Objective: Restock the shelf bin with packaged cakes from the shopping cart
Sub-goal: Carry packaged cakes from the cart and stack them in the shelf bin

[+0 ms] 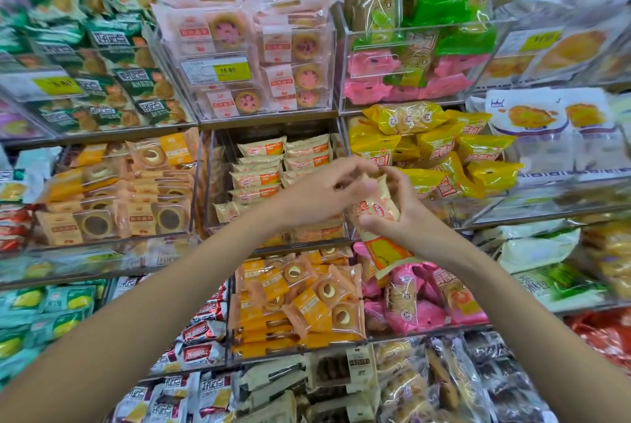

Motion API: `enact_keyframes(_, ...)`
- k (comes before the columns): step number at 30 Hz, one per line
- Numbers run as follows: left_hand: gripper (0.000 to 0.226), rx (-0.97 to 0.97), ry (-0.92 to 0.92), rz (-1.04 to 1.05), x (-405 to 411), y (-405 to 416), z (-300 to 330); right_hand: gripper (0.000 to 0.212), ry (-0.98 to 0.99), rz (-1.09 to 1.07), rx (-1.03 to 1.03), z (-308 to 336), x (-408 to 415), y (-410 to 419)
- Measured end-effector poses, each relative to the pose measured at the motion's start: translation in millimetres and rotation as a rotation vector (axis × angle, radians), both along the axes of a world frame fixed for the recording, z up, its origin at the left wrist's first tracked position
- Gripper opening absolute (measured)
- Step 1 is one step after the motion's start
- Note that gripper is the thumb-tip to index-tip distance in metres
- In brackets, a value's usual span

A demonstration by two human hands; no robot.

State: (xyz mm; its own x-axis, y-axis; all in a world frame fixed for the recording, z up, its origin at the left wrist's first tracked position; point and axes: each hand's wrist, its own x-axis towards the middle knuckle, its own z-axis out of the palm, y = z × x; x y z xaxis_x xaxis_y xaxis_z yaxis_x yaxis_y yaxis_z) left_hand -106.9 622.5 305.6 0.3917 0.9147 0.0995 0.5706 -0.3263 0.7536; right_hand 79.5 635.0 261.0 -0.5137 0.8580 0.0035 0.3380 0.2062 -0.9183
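My right hand (401,209) grips a stack of cream and orange packaged cakes (382,235), held upright in front of the shelves. My left hand (321,189) pinches the top edge of that stack with curled fingertips. Just behind the hands stands a clear shelf bin (209,183) with neat rows of the same cream and orange cake packs (269,166). The shopping cart is out of view.
Clear bins of snacks fill every shelf: yellow packs (444,149) to the right, round cake packs (119,190) to the left, pink tart packs (246,57) above, orange ring cakes (300,299) and pink packs (423,299) below.
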Motion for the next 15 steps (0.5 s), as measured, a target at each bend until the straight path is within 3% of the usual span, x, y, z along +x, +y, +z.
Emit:
enact_keyframes(2, 0.029, -0.101, 0.06, -0.064, 1.1, -4.8, -2.8, 0.107, -0.029, 0.056, -0.007, 5.1, -2.7, -1.9)
enact_keyframes(4, 0.014, -0.204, 0.037, -0.053, -2.5, -6.6, -4.0, 0.11, -0.067, 0.094, -0.008, 8.1, -5.2, -5.7)
enact_keyframes(8, 0.012, -0.122, -0.08, 0.032, -8.5, -9.7, -7.0, 0.098, 0.01, 0.061, -0.113, 4.9, -10.7, -0.8)
enact_keyframes(10, 0.012, -0.082, -0.249, 0.141, -8.4, -11.8, -10.3, 0.078, 0.212, 0.005, -0.274, 5.8, -10.4, 3.5)
enact_keyframes(12, 0.011, -0.075, -0.452, 0.314, -7.4, -15.0, -13.5, 0.08, 0.426, 0.023, -0.381, 5.5, -7.5, 5.0)
enact_keyframes(13, 0.012, -0.068, -0.521, 0.399, -6.5, -16.1, -16.0, 0.082, 0.46, 0.052, -0.382, 6.7, -6.9, 4.4)
enact_keyframes(15, 0.019, -0.07, -0.606, 0.481, -4.0, -18.1, -22.2, 0.067, 0.438, 0.044, -0.3, 4.5, -8.9, 1.0)
